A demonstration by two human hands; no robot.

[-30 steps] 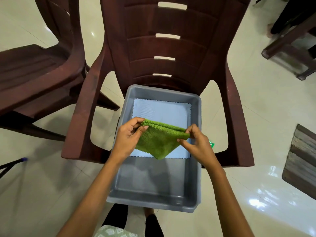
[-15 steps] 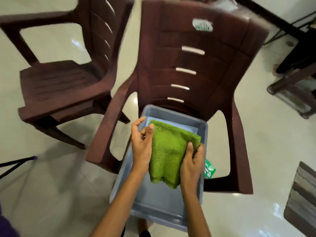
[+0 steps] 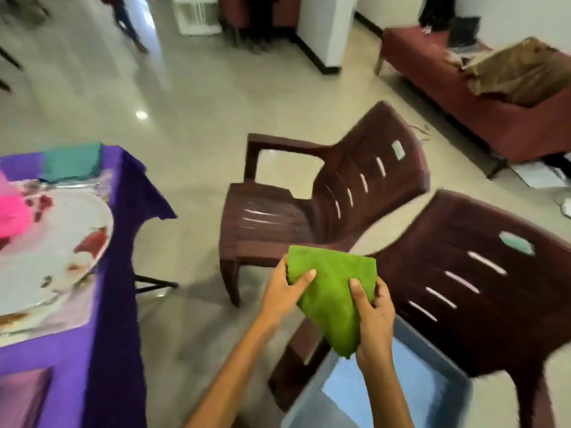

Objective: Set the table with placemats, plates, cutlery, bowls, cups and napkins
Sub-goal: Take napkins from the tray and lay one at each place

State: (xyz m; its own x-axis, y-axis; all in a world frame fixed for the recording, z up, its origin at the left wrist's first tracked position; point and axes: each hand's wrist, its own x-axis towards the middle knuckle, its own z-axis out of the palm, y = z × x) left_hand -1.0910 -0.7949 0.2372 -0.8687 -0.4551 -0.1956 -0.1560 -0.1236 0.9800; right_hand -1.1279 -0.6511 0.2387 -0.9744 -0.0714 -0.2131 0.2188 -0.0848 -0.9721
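Napkin (image 3: 332,291) of green cloth now up and out of the grey tub (image 3: 454,393), carried in the air between both hands, above the tub's near corner and in front of the nearer brown chair (image 3: 482,304). Half a second ago held low over the tub, close against the chair seat; now raised and swung left, toward the table. Left hand (image 3: 285,291) pinching the napkin's upper left edge, thumb on top, fingers curled under. Right hand (image 3: 372,307) gripping the right side, thumb pressed on the cloth, fingers wrapped behind. Cloth folded, lower corner hanging in a point.

Pale blue cloth (image 3: 380,393) left lying flat in the tub's bottom. Table (image 3: 102,304) in purple covering at far left, well apart from the napkin, already bearing a white patterned plate (image 3: 61,242), something pink (image 3: 12,211) at the frame edge, and a teal cloth (image 3: 72,162) at the far corner. Second chair (image 3: 309,196) standing between. Much motion blur, so finer detail on the table not readable.

Likely meaning: pickup finished, carry under way; placing beside a plate not yet done.
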